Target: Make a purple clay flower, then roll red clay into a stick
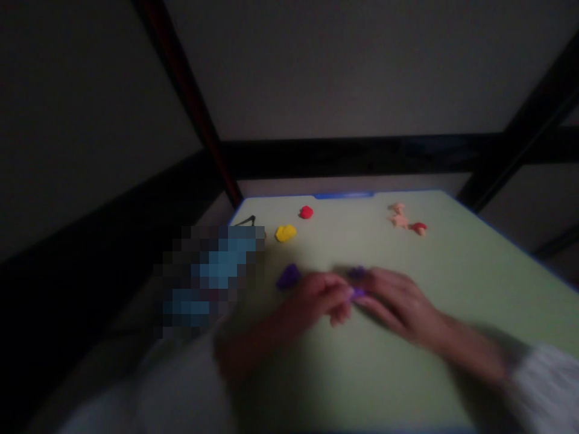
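Two hands at a small purple clay-like piece

Your left hand (323,293) pinches the small purple clay-like piece (357,293) between closed fingers, just above the pale green desk (452,271). Your right hand (402,301) meets its other end, with fingers only a little apart; it's too blurry to tell if they grip. A dark purple lump (289,276) sits just beside your left hand. Farther back are a bright yellow, flattish lump (286,233) and a round red lump (306,212). Small peach-coloured bits (399,221) lie far right, near a red-topped peach piece (420,228).
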